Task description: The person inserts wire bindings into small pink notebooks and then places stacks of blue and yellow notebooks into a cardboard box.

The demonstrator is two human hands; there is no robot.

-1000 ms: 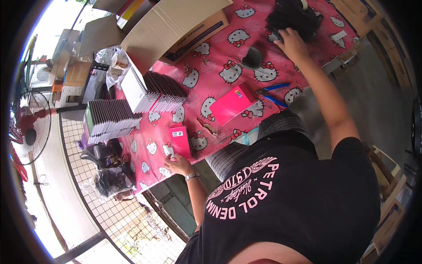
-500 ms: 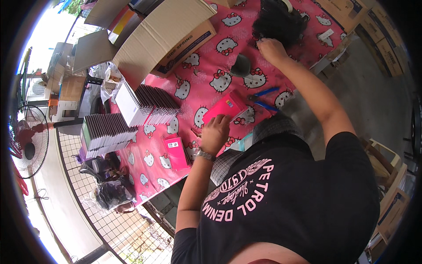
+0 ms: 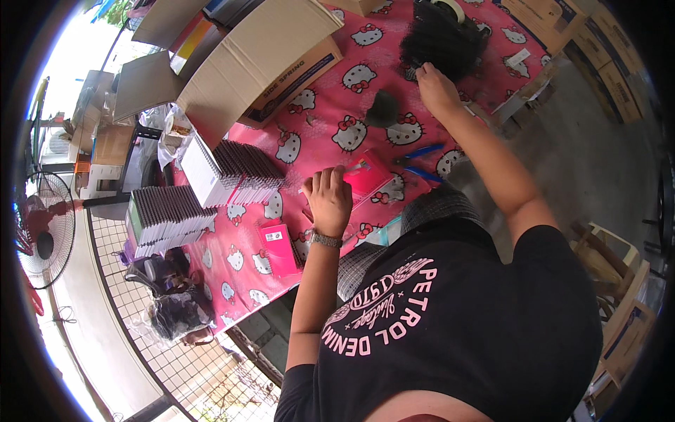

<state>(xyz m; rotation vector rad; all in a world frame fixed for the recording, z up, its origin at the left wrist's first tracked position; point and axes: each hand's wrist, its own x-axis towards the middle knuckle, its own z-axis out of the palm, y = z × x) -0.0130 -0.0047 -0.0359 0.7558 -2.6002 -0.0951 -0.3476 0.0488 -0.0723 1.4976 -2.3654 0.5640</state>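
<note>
My left hand is closed, its fingers bent over the left end of a pink notebook; what they hold is hidden. My right hand reaches far to the right, its fingertips pinched at the near edge of a heap of thin black strands, which look like binding coils. What sits in that pinch blends into the heap. Between the hands lie a dark grey cup-shaped piece and pliers with blue handles. Left of my left wrist rests another pink notebook with a white label.
Stacks of spiral notebooks stand on the left of the pink patterned tablecloth. An open cardboard box is behind them. A roll of tape lies by the black heap. Dark bags sit at the left corner.
My left hand has shifted up and left over the end of the pink notebook, fingers now pointing away from me. My right hand stays at the black heap, turned slightly.
</note>
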